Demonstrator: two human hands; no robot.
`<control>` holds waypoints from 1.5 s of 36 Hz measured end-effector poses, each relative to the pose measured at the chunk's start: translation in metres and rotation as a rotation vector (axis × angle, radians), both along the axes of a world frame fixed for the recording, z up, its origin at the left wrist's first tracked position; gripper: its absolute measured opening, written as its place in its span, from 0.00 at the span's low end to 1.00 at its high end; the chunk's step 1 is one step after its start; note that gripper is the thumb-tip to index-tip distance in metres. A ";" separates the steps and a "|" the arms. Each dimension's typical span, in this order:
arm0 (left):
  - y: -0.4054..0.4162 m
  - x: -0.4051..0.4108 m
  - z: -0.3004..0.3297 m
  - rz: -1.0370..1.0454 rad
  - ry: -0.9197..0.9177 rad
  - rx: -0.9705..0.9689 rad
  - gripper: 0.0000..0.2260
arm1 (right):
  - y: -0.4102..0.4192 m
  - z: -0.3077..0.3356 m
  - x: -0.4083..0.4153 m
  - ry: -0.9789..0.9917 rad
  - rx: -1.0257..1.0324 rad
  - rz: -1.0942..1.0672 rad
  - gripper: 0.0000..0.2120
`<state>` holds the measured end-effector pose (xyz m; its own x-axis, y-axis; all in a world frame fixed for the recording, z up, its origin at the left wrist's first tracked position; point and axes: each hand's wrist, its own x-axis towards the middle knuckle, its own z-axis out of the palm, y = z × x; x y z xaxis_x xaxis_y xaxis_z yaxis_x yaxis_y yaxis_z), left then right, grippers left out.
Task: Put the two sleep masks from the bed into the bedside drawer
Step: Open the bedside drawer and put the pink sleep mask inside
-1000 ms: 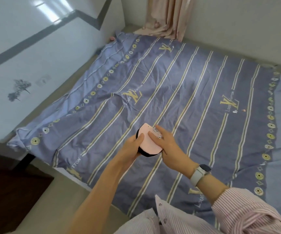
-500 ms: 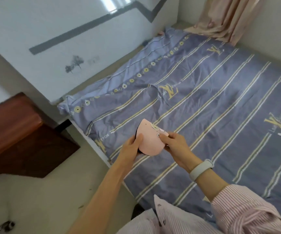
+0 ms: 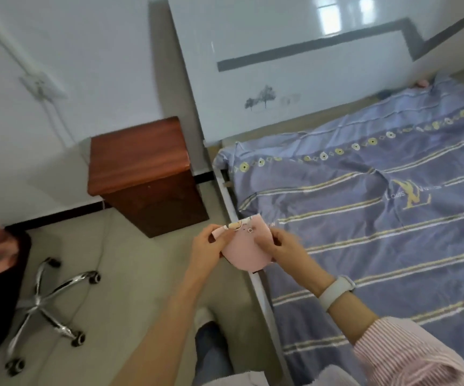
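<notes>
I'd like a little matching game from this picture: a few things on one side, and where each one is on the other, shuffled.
Things:
1. pink mask
2. nightstand
3. chair base
4. watch

Places:
A. on the floor at lower left
B. on the right wrist
C. held between both hands
D. by the wall, left of the bed

Pairs: 1-C, 2-D, 3-A, 4-B. The left hand and right hand both pinch the mask.
</notes>
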<state>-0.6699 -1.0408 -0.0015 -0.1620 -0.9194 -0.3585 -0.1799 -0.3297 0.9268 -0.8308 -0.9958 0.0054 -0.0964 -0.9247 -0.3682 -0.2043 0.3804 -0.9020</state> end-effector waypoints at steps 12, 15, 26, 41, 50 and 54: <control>-0.131 0.149 -0.044 0.241 0.067 0.176 0.07 | -0.171 -0.052 0.151 0.192 0.080 0.057 0.09; -0.165 0.185 -0.072 0.288 -0.001 0.208 0.09 | -0.205 -0.074 0.181 0.263 0.076 0.059 0.10; -0.266 0.260 -0.196 0.589 -0.164 0.358 0.13 | -0.305 -0.181 0.196 0.389 0.148 0.035 0.05; -0.360 0.304 -0.327 0.693 -0.158 0.260 0.20 | -0.423 -0.267 0.218 0.223 -0.171 -0.036 0.08; -0.401 0.311 -0.286 0.699 -0.486 -0.016 0.25 | -0.530 -0.250 0.281 0.209 -0.098 -0.259 0.16; -0.414 0.314 -0.281 0.745 -0.481 -0.059 0.24 | -0.543 -0.256 0.293 0.435 -0.046 -0.164 0.24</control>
